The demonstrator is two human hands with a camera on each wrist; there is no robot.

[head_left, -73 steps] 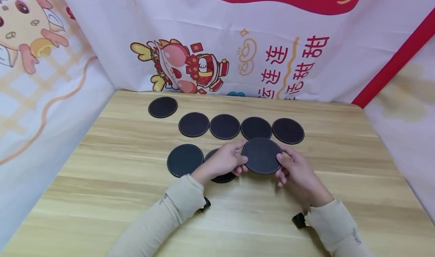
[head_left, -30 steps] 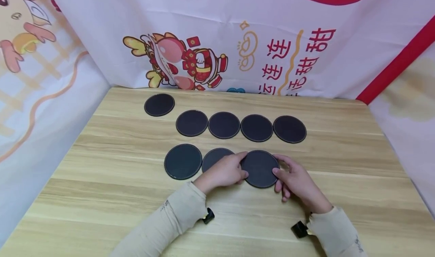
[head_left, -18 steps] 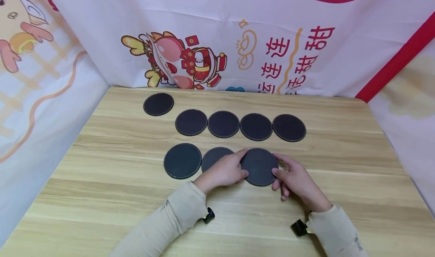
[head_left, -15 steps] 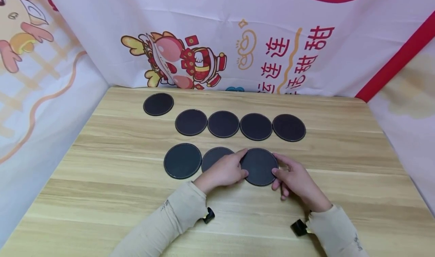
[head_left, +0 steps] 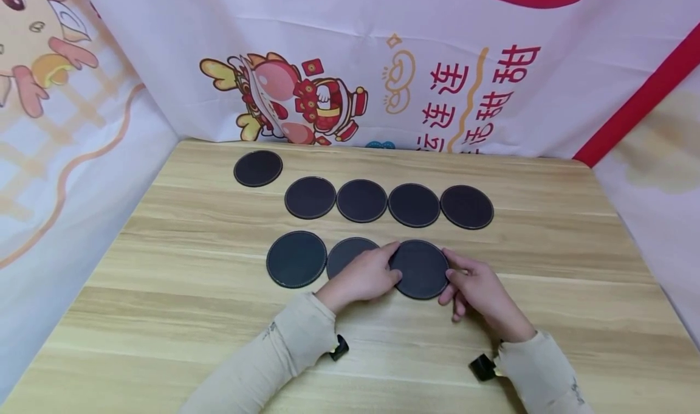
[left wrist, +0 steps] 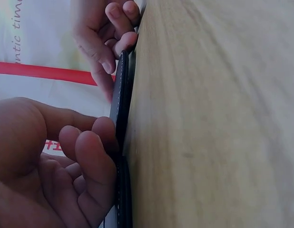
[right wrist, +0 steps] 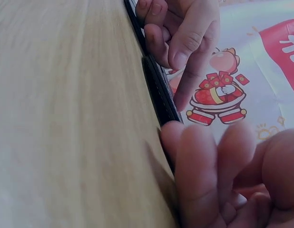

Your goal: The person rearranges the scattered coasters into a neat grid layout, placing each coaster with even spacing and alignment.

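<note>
A round black coaster (head_left: 420, 269) with a stitched rim lies low at the table, between my two hands. My left hand (head_left: 367, 274) has thumb and index finger at its left rim. Across from it, my right hand (head_left: 481, 289) holds the right rim between thumb and index finger, the thumb tip just at the edge. Beneath my left hand a second coaster (head_left: 347, 257) is partly hidden; beside that lies a third coaster (head_left: 296, 259). The left wrist view shows the held coaster (left wrist: 120, 95) edge-on, close to the wood.
A row of several coasters (head_left: 361, 201) lies farther back on the wooden table (head_left: 164, 341), side by side. Another coaster (head_left: 258, 169) sits apart at the back left. Printed cloth (head_left: 339, 13) hangs behind the table and at both sides.
Both hands have lowered the coaster from above the table to the right end of the front row. Over the last half second, the right thumb has slid outward to the rim.
</note>
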